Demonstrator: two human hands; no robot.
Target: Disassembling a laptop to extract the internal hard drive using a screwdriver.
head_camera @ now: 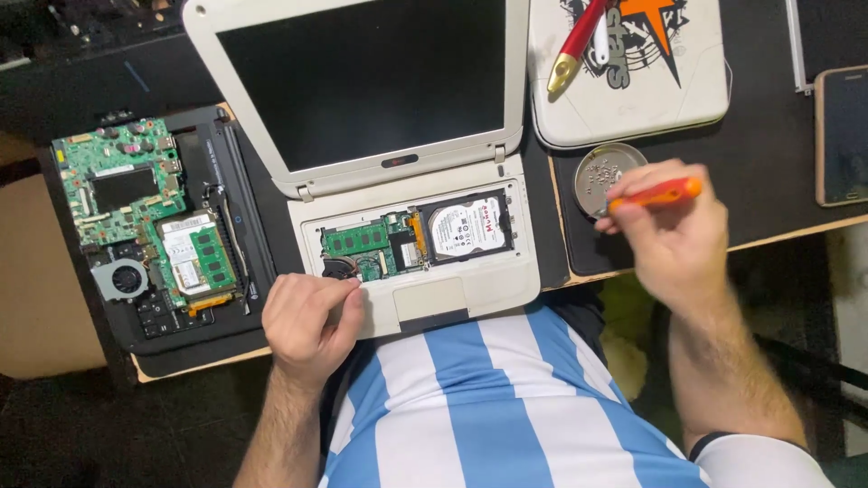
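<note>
The white laptop [407, 181] sits at the desk's [778, 154] near edge, keyboard off, one drive and one memory stick showing. The left hand [312, 325] rests half-curled on its corner; the right hand [674, 226] grips an orange screwdriver [655, 193] over one round screw tin [608, 172]. A second stripped laptop [167, 226] lies left.

An opened laptop [411, 217] sits at the near middle of the desk [768, 154], lid tilted away. In its base, a memory module [355, 239] lies left of the hard drive [467, 225]. Left of it lies a stripped board [145, 212]. The left hand [310, 323] rests on its near left corner. To the right, the right hand [674, 230] holds a screwdriver [655, 194] over a round tin [606, 176]. Far right, a phone [843, 136].
</note>
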